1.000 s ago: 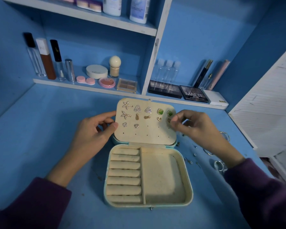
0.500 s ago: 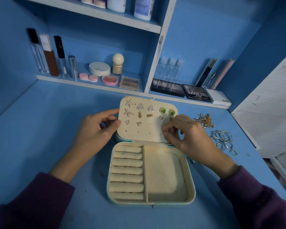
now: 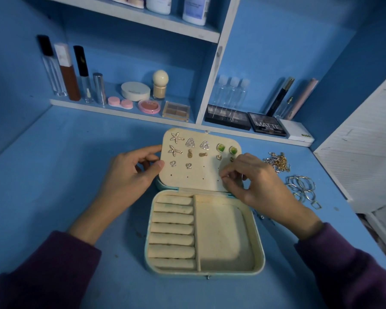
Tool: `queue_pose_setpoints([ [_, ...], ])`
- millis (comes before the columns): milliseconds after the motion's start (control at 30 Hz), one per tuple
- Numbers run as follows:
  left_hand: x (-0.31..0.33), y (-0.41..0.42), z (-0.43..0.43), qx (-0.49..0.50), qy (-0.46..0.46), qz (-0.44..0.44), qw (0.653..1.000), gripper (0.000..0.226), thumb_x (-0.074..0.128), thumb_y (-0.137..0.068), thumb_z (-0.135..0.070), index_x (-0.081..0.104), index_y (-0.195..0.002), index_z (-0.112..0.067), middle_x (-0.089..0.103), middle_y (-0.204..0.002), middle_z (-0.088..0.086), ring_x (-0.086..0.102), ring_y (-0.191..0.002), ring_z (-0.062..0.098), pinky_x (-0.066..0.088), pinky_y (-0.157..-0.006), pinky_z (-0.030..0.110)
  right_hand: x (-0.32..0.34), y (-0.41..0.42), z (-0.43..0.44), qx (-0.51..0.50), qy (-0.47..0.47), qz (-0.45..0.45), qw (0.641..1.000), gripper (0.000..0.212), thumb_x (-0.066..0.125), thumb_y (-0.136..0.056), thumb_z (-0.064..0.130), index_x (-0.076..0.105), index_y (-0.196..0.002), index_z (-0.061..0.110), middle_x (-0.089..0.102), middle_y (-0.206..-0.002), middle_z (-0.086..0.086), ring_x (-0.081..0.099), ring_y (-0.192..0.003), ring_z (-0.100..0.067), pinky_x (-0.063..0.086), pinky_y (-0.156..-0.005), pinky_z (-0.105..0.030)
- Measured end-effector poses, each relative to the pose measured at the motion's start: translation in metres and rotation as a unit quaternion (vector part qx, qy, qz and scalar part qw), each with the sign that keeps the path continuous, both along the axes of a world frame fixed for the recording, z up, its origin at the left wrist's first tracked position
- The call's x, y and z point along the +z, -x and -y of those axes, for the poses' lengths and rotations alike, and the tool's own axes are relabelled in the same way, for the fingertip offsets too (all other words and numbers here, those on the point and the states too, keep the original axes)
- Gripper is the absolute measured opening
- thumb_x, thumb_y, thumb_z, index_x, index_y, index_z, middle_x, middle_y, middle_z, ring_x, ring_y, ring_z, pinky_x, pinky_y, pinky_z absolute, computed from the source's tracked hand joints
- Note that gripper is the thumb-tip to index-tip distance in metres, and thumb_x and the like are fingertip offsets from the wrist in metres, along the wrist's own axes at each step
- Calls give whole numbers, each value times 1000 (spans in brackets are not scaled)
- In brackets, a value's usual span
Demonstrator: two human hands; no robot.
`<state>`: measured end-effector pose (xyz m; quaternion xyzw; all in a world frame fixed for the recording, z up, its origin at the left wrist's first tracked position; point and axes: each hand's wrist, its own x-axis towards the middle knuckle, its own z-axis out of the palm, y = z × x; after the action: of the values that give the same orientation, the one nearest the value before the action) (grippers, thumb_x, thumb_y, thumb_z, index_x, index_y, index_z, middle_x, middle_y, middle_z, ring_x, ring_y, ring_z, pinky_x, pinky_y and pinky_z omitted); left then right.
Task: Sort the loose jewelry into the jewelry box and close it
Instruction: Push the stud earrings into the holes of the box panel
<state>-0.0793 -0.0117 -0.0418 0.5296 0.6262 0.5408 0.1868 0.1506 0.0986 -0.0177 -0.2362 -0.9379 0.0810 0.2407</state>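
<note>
The left hand (image 3: 129,175) is recorded gripping the left edge of the raised lid (image 3: 201,177) of the pale teal, cream-lined rectangular jewelry box (image 3: 260,248), thumb on the panel, fingers behind. Small metal stud earrings (image 3: 190,143) are seated in the lid's upper rows. The right hand (image 3: 259,186) is held at the panel's lower right, fingertips pinched together; whether a stud is held cannot be told. The tangled gold and silver chains (image 3: 279,162) and thin silver rings (image 3: 301,188) lie loose on the blue tabletop (image 3: 53,175), just right of that hand, judged the nearer.

Dark purple long sleeves (image 3: 42,270), bare hands
</note>
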Motion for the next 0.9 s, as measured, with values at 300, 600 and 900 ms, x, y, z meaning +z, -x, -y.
queue_pose_setpoints([
  [300,-1,0,-1,4,-6,1,1000,45,65,-86,-5,58,-100,-47,67,-76,-27,56,-72,8,40,-62,7,22,-9,39,59,133,81,986,6,62,-78,21,67,-81,23,54,-69,10,51,-62,-8,41,-57,-17],
  [600,-1,0,-1,-3,-7,7,1000,43,66,-87,-7,58,-95,-49,64,-70,-33,55,-74,5,39,-64,7,6,-12,55,38,100,167,980,20,47,-82,34,66,-82,27,61,-74,11,57,-63,-14,50,-56,-38],
  [900,-2,1,-2,-5,-5,1,1000,44,64,-88,-5,58,-99,-47,65,-71,-33,55,-74,2,40,-65,6,14,-18,51,48,139,100,984,14,61,-81,12,74,-85,16,58,-69,4,47,-59,2,35,-59,-6],
])
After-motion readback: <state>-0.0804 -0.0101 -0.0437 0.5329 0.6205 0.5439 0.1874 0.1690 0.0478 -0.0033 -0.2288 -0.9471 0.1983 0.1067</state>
